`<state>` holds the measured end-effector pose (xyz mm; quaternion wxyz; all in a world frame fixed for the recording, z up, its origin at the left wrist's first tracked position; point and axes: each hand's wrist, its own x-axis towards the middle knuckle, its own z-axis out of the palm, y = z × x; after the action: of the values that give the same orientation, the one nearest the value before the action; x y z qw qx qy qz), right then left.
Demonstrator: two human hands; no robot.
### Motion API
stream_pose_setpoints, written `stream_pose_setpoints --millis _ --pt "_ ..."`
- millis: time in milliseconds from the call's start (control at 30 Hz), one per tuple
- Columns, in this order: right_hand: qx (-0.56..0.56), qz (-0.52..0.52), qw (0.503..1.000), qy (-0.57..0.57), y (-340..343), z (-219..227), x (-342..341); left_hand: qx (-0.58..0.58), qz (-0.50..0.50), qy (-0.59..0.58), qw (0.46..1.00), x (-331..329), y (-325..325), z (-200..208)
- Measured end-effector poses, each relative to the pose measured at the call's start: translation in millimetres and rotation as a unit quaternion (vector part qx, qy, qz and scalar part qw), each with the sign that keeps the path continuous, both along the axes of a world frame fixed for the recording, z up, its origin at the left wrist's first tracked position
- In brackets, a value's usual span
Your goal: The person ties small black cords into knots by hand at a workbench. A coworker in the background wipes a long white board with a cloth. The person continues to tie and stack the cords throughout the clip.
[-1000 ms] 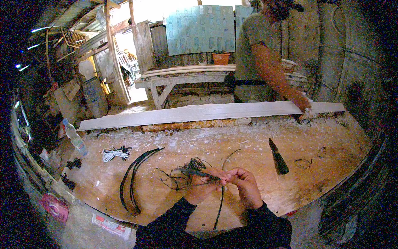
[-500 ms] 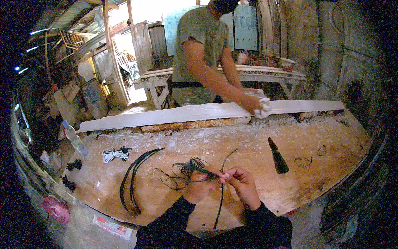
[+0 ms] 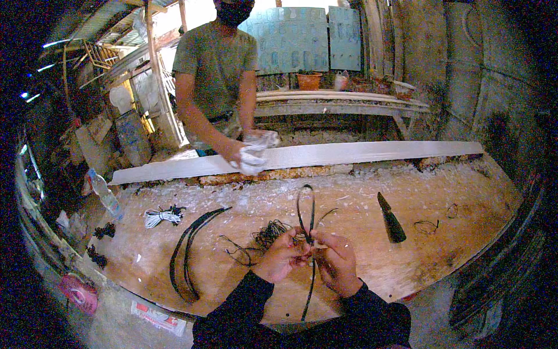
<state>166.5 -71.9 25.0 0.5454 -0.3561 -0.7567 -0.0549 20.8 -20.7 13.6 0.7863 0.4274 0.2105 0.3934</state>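
My left hand [image 3: 278,257] and my right hand [image 3: 336,260] meet at the middle of the table, both pinching a thin black strip [image 3: 298,205]. Above my fingertips the strip bends into a narrow upright loop. A dark strip also runs down below my hands toward the table's near edge, and a thin end shows beyond my right fingers; how these join is hidden. Behind my left hand lies a tangled bundle of black string [image 3: 268,234]. Further left are curved black strips [image 3: 187,250]. A dark pointed blade-like piece [image 3: 392,220] lies to the right.
Across the table's far side stretches a long white-coated board [image 3: 349,152], where a co-worker's hands [image 3: 253,157] hold a white-smeared wad. White string [image 3: 160,217], small black bundles [image 3: 104,231] and a plastic bottle [image 3: 104,193] are at left. A thin wire loop [image 3: 426,225] lies at right.
The strip in my hands now stands up as a loop; before, it pointed left over the string bundle. My left hand has turned upward. The co-worker has moved left along the white board.
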Motion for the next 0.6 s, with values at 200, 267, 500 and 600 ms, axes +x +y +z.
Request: stream_pose_setpoints --millis 200,267,500,600 --pt "-0.124 0.14 0.981 0.055 1.8 -4.4 2.8 -0.029 -0.058 0.002 0.998 -6.0 1.0 1.9" --pt "-0.023 0.065 0.996 -0.061 0.6 -1.7 5.7 -0.059 -0.035 0.02 0.997 -6.4 -0.1 3.1" --pt "-0.027 0.003 1.0 0.013 -2.7 0.7 0.4 0.029 -0.038 -0.057 0.997 -3.1 -0.7 6.1" --pt "-0.011 -0.022 0.999 0.025 -1.4 -1.6 -0.3 0.04 0.001 -0.044 0.998 -1.4 -1.3 8.7"
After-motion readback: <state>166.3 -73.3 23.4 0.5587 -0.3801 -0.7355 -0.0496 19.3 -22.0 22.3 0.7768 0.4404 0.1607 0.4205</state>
